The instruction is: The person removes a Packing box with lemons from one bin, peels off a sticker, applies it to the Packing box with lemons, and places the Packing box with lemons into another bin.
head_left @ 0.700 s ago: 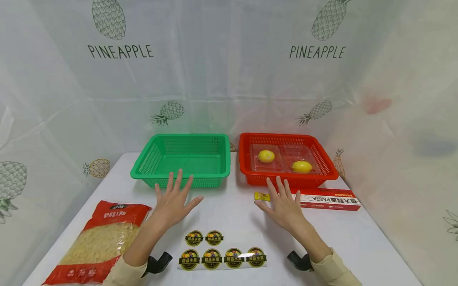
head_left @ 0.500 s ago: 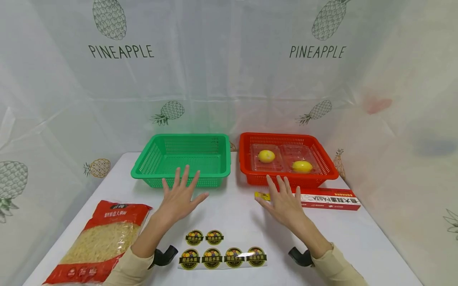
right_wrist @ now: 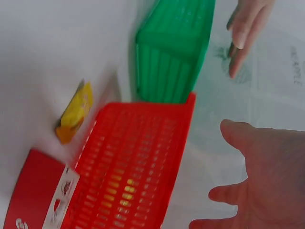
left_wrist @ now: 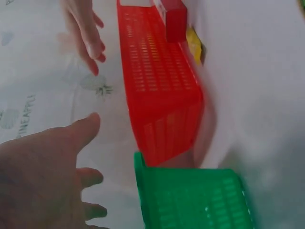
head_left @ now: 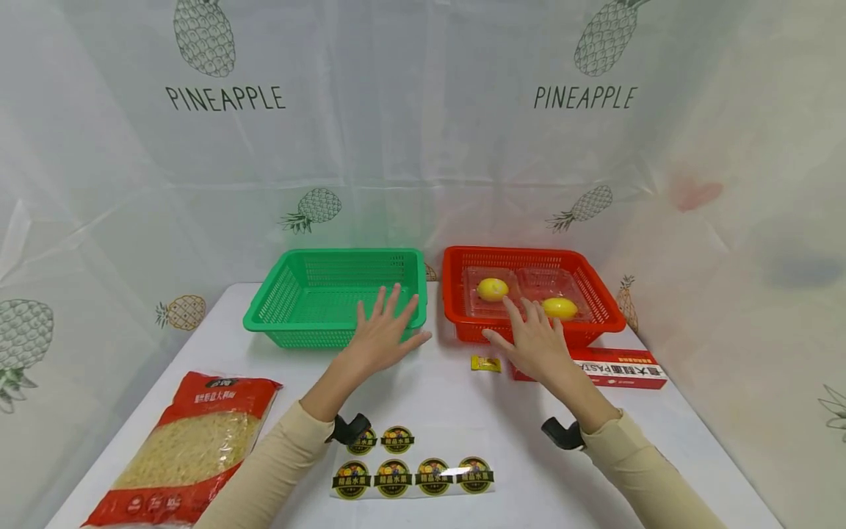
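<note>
My left hand (head_left: 382, 336), fingers spread, hovers by the front right corner of the green basket (head_left: 350, 328) and holds nothing. Over the front rim of the red basket (head_left: 476, 328) reaches my right hand (head_left: 537, 342), also spread and holding nothing. Inside the red basket sit two clear plastic boxes (head_left: 548, 278), with a yellow lemon (head_left: 492, 289) in the left one and another lemon (head_left: 559, 308) in the right one. In the left wrist view the left thumb (left_wrist: 86, 131) points toward the red basket, and the right hand (left_wrist: 83, 33) shows at the top.
A red and white pasta box (head_left: 617, 369) lies before the red basket, partly behind my right forearm. Left of it is a small yellow packet (head_left: 485, 364). A bag of pasta (head_left: 188, 448) lies at the left. Near the front is a sheet of round fruit stickers (head_left: 413, 477).
My left hand has moved right and forward, past the middle of the green basket's front. My right hand has moved slightly forward over the red rim, uncovering the yellow packet.
</note>
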A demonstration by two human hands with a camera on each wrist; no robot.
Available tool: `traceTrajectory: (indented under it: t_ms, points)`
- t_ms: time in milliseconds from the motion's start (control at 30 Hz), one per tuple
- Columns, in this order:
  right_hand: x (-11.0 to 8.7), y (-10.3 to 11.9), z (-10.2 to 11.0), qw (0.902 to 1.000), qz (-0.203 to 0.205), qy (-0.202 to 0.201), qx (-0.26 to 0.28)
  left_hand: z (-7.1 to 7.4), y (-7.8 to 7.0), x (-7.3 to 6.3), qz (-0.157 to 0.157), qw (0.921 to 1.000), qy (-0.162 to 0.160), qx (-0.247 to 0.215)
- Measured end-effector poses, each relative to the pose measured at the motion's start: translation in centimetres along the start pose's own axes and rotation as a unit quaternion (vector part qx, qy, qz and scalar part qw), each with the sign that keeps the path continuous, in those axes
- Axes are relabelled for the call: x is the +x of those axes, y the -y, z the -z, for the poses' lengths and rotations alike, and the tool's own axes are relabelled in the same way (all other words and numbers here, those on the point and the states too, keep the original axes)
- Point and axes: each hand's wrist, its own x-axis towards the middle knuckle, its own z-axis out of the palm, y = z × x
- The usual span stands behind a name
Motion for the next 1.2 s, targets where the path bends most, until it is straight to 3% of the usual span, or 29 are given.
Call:
traceTrajectory:
  t_ms: [367, 533, 767, 1033, 1200]
  points:
    - [4.7, -2.8, 0.2, 0.9980, -0.017, 0.059, 0.015, -0.3, -4.0, 6.9, -0.030, 0.9979, 0.036, -0.046]
    - [6.5, -3.5, 0.0, 0.9955, -0.014, 0.078, 0.052, -1.0, -4.8, 9.2, -0.031, 0.9946, 0.051, -0.085]
    - [8.6, -4.6, -0.5, 0.9910, -0.016, 0.093, 0.095, -2.6, -5.6, 11.8, -0.062, 0.9899, -0.004, -0.127]
    - [10.0, -5.5, -1.3, 0.9881, -0.020, 0.107, 0.108, -4.2, -7.3, 13.4, -0.046, 0.9756, -0.063, -0.206]
    - [10.7, -5.5, -1.7, 0.9868, -0.019, 0.109, 0.118, -4.9, -8.4, 14.1, -0.028, 0.9635, -0.072, -0.256]
